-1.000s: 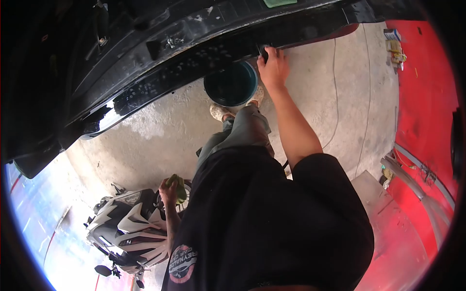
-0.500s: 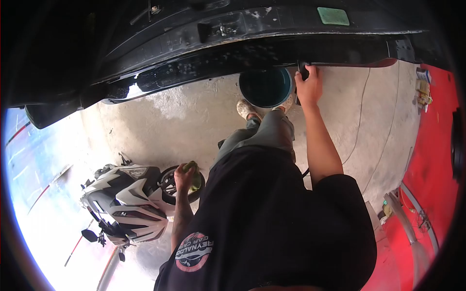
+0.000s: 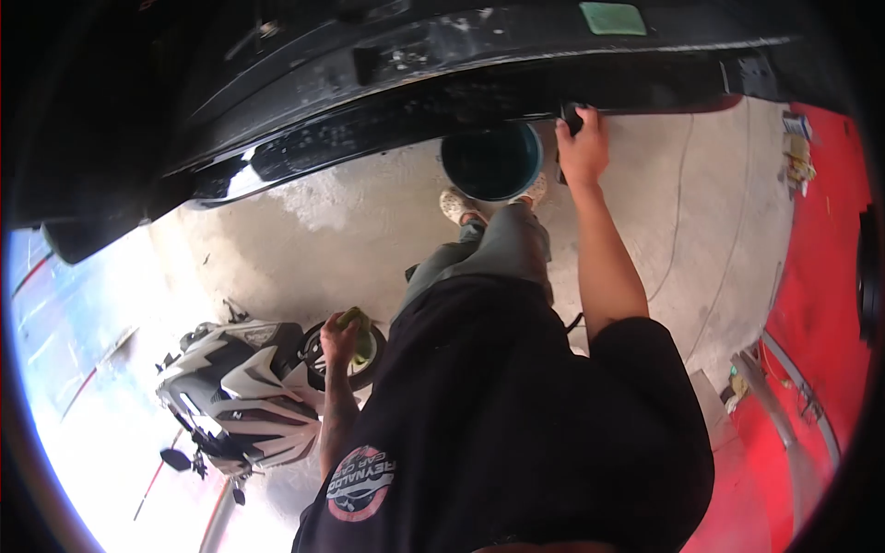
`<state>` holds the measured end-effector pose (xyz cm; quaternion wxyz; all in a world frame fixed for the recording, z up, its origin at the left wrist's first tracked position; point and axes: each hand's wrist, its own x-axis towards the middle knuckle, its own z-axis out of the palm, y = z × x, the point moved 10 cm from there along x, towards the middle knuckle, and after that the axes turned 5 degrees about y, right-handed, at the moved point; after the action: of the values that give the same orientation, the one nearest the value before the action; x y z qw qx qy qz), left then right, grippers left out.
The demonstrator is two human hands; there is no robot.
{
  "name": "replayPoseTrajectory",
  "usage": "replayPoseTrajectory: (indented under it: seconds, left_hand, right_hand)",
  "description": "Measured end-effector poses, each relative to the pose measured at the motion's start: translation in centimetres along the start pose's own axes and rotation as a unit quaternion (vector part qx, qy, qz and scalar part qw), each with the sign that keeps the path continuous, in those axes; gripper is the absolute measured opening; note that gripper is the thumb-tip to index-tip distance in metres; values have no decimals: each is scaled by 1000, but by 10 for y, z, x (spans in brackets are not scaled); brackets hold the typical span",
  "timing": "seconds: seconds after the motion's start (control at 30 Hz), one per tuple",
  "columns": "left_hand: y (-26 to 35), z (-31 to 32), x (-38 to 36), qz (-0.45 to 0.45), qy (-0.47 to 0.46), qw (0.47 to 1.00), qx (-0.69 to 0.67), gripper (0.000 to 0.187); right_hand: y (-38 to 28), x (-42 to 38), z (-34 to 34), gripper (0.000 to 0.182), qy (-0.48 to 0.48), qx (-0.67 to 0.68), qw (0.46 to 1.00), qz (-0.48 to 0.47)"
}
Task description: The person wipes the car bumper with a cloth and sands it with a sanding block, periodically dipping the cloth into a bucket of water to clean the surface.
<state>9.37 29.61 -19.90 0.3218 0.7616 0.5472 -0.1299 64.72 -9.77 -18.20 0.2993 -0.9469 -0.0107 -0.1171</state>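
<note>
My right hand [image 3: 583, 152] is closed around a small black block-like object [image 3: 572, 118] at the lower edge of a glossy black car panel [image 3: 498, 92]. What kind of object it is I cannot make out. Low on the left, my left hand [image 3: 338, 339] grips a crumpled green cloth [image 3: 360, 341], away from the car. A dark teal bucket [image 3: 538, 157] of dark liquid stands on the floor by my feet, partly under the panel. On the black surface above the panel lies a flat green pad [image 3: 613, 18].
A white and black motorcycle [image 3: 249, 382] is parked at the left, its wheel behind my left hand. Thin cables [image 3: 680, 203] run over the concrete floor [image 3: 636, 212]. Small containers [image 3: 797, 147] stand by the red area at right, with a metal stand [image 3: 774, 405] lower down.
The view has shifted and tilted slightly. My right hand remains at the panel's edge with the black object, a little farther right of the bucket. My left hand still holds the cloth.
</note>
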Motion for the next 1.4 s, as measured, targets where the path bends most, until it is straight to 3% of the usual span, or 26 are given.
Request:
replayPoseTrajectory:
  seconds: [0.13, 0.27, 0.5, 0.6, 0.77, 1.0, 1.27, 1.4]
  left_hand:
    - [-15, 3, 8, 6, -14, 1000, -9, 39]
    - [4, 0, 1, 16, -16, 1000, -10, 35]
    - [14, -7, 9, 42, -18, 999, 15, 35]
    - [14, -8, 12, 36, -8, 999, 2, 36]
    - [6, -9, 13, 51, -15, 999, 8, 36]
    - [-9, -7, 9, 30, -11, 999, -4, 36]
    - [-6, -5, 7, 27, -26, 999, -3, 37]
    - [5, -8, 9, 50, -19, 998, 26, 37]
  right_hand:
    - [4, -3, -1, 35, 7, -20, 999, 31]
    - [-12, -23, -1, 36, -32, -33, 999, -5]
    - [-4, 1, -6, 35, -13, -74, 997, 8]
    - [-5, -16, -1, 36, -30, -91, 995, -28]
    - [-5, 14, -9, 34, 35, -117, 988, -93]
    - [5, -3, -11, 35, -16, -88, 984, -156]
    - [5, -2, -10, 37, 22, -87, 984, -152]
    - [3, -7, -11, 37, -4, -98, 983, -159]
